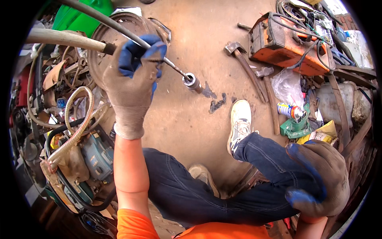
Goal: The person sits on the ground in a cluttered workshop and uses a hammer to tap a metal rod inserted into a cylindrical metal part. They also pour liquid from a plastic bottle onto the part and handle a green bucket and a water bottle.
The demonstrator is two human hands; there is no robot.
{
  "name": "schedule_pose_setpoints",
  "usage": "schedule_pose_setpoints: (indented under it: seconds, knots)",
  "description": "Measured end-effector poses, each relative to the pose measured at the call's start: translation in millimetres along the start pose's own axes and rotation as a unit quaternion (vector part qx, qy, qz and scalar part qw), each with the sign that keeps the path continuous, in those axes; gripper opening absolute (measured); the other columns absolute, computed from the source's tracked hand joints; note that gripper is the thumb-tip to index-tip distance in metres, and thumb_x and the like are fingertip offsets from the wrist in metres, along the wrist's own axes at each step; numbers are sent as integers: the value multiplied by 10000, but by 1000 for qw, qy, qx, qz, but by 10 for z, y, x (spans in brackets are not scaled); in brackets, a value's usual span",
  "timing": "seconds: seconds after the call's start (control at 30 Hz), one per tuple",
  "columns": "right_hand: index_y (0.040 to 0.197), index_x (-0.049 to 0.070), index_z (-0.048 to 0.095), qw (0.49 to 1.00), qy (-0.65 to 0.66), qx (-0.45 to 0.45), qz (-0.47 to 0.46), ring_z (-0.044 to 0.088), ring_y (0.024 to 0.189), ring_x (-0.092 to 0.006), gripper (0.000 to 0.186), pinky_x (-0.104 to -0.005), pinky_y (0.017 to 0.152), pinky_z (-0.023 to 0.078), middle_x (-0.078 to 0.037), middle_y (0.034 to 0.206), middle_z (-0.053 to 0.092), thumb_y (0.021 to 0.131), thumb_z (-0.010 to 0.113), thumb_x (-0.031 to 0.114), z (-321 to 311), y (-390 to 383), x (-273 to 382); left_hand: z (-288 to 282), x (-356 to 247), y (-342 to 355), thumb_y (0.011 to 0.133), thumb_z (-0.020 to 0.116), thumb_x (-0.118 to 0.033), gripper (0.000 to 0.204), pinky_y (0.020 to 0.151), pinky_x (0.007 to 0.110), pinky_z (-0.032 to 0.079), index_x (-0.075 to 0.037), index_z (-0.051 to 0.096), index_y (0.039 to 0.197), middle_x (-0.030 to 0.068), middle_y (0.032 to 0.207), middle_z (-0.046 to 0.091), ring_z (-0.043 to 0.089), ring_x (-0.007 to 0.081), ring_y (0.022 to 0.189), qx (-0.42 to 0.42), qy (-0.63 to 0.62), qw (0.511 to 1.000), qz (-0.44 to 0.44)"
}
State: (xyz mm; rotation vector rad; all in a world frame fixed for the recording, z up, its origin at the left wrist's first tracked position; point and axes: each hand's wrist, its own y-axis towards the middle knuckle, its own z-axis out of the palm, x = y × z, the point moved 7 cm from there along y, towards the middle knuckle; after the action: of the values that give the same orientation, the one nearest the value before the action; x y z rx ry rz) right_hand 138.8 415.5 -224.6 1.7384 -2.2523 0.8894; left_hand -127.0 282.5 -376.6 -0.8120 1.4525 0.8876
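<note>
My left hand [129, 87], in a tan glove with blue fingers, grips a long metal rod [105, 22] that slants in from the upper left. The rod's spiral-grooved lower end meets the open top of a short metal cylinder [193, 83] on the floor; how deep it sits I cannot tell. Beside the same hand is a pale wooden handle [63, 38] with a dark end; whether my fingers touch it is unclear. My right hand [324, 177], gloved alike, rests over my bent leg [258, 159] with thumb and fingers apart, holding nothing.
Right of the cylinder lie a hammer [240, 59] and another long-handled hammer [272, 103]. Behind them stands an orange machine [282, 47] with cables. A spray can [289, 110] lies near my right leg. Hoses [75, 131] and clutter fill the left, below a rusty round plate [95, 69].
</note>
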Motion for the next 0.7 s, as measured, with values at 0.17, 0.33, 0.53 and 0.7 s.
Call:
schedule_pose_setpoints:
  seconds: [0.17,0.33,0.53,0.7]
  knots:
    - [1232,-27,624,1000,-8,0,18,650,948,-388,720,-446,873,502,-214,1042,664,626,831,300,-37,69,60,-152,65,37,908,729,-95,191,631,223,478,48,677,1023,22,813,658,559,56,726,-15,19,999,32]
    - [1241,56,627,999,2,30,40,661,934,-348,600,-434,868,507,-156,1029,676,758,776,380,-65,169,155,-301,142,71,912,732,-161,223,645,230,501,14,670,1036,34,842,669,594,68,755,-39,32,998,29]
    - [1215,42,638,1000,21,-1,-3,661,954,-365,568,-435,870,511,-175,1052,681,781,754,389,0,310,274,-572,158,-19,930,701,-140,188,614,211,506,-6,654,1053,31,877,658,602,73,744,-63,-9,998,-20]
    - [1195,17,640,999,17,-5,-44,658,955,-378,555,-445,872,512,-204,1025,678,818,717,416,81,292,422,-679,255,-129,957,673,-176,216,605,210,511,-1,654,1085,45,881,675,622,85,740,-64,4,998,-10]
